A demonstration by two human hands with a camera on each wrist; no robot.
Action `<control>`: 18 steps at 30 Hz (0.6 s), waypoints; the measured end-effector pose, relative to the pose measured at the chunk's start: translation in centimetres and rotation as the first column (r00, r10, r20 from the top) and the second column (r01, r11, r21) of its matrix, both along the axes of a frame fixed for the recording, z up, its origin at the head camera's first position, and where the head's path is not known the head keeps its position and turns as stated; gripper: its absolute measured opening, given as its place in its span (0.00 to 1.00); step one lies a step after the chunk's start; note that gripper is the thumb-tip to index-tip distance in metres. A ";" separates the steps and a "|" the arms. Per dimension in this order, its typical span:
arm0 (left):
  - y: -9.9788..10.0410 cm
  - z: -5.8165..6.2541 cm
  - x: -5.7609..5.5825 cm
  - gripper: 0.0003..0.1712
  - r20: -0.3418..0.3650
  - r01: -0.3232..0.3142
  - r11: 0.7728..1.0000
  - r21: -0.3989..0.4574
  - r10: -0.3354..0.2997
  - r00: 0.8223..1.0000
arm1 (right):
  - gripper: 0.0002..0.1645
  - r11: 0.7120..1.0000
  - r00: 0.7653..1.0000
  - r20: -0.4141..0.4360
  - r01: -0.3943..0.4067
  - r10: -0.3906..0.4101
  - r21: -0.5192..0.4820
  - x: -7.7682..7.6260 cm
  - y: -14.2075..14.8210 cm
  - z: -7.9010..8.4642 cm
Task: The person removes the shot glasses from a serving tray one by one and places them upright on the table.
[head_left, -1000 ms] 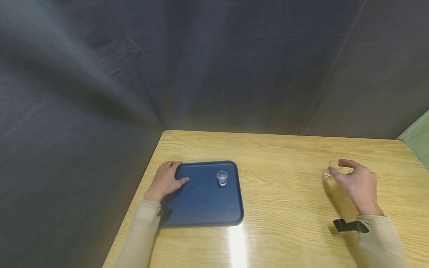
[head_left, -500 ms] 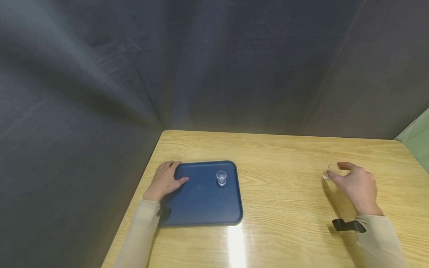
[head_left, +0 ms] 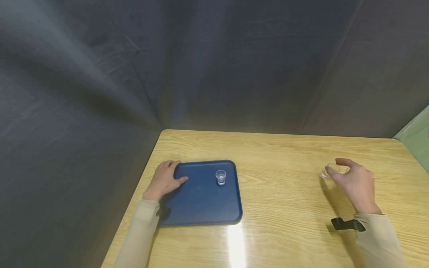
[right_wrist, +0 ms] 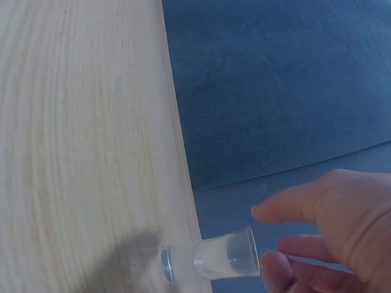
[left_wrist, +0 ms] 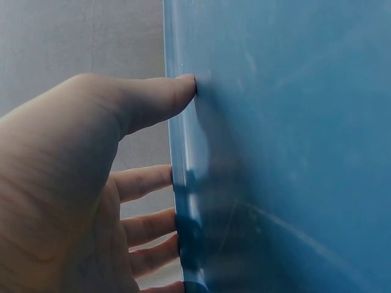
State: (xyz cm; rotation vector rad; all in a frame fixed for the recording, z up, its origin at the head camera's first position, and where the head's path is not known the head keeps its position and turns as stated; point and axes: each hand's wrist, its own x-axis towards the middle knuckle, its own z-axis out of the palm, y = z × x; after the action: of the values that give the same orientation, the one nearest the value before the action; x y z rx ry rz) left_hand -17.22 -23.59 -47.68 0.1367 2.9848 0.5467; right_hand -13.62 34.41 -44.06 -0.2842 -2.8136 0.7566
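White glare on a bright surface!
It streaks near the blue tray; the curtain sits dim, and both wrist views look hazy, bluish, with soft shadows.

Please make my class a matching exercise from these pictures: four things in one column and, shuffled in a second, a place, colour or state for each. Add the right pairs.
Things:
1. tray
2. left hand
3. right hand
4. table

Descriptions:
A. fingers at the rim of a clear cup
B. light wood grain
C. dark blue
D. thumb over the tray's edge

Pairs: 1-C, 2-D, 3-A, 4-B
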 end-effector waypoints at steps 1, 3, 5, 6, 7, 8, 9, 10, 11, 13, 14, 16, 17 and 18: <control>0.0 0.1 0.0 0.47 -0.001 -0.001 1.000 -0.002 0.001 1.000 | 0.34 1.000 1.000 -0.014 -0.004 0.004 -0.008 0.0 -0.1 0.0; 0.0 0.1 -0.1 0.46 -0.005 -0.001 1.000 -0.007 0.001 1.000 | 0.34 0.999 1.000 -0.019 -0.016 0.015 -0.042 -0.1 -0.2 0.0; 0.0 0.2 0.0 0.46 -0.008 -0.003 1.000 -0.007 0.003 1.000 | 0.34 0.996 0.999 -0.013 -0.032 0.031 -0.083 -0.2 -0.5 0.0; 0.0 0.2 0.0 0.46 -0.008 -0.003 1.000 -0.007 0.003 1.000 | 0.34 0.994 0.999 -0.018 -0.042 0.040 -0.104 -0.3 -0.7 0.0; 0.0 0.2 0.0 0.46 -0.008 -0.003 1.000 -0.006 0.003 1.000 | 0.34 0.991 0.999 -0.017 -0.051 0.049 -0.125 -0.3 -0.9 0.0; 0.0 0.3 0.0 0.46 -0.010 -0.002 1.000 -0.005 0.002 1.000 | 0.34 0.988 0.998 -0.013 -0.058 0.057 -0.144 -0.3 -1.1 0.0; 0.0 0.3 0.0 0.46 -0.010 -0.002 1.000 -0.001 0.002 1.000 | 0.34 0.986 0.998 -0.014 -0.065 0.063 -0.152 -0.3 -1.4 -0.1; 0.0 0.3 0.0 0.46 -0.012 0.001 1.000 0.000 -0.001 1.000 | 0.34 0.985 0.997 -0.021 -0.074 0.072 -0.157 -0.3 -1.6 -0.2; 0.0 0.2 0.0 0.46 -0.013 0.005 1.000 0.001 -0.005 1.000 | 0.33 0.985 0.996 -0.030 -0.083 0.080 -0.153 -0.3 -1.9 -0.3; -0.1 0.2 0.1 0.46 -0.010 0.006 1.000 0.004 -0.006 1.000 | 0.32 0.983 0.993 -0.049 -0.110 0.104 -0.146 -0.3 -2.6 -0.7; -0.1 0.1 0.1 0.46 -0.006 0.006 1.000 0.005 -0.006 1.000 | 0.31 0.982 0.991 -0.059 -0.128 0.121 -0.140 -0.4 -3.0 -1.0; -0.1 0.1 0.1 0.47 0.000 0.005 1.000 0.006 -0.005 1.000 | 0.30 0.978 0.985 -0.078 -0.164 0.155 -0.130 -0.5 -3.9 -1.5; 0.0 0.0 0.1 0.47 0.001 0.005 1.000 0.006 -0.005 1.000 | 0.29 0.974 0.981 -0.088 -0.184 0.174 -0.130 -0.6 -4.4 -1.7; 0.0 0.0 0.1 0.47 0.003 0.003 1.000 0.006 -0.003 1.000 | 0.29 0.970 0.976 -0.094 -0.206 0.194 -0.131 -0.6 -4.9 -2.0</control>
State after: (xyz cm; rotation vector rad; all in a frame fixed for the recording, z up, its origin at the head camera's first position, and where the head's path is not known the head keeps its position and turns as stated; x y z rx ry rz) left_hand -17.14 -23.63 -47.64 0.1411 2.9796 0.5557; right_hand -14.27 29.53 -46.03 0.0102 -2.7451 0.9886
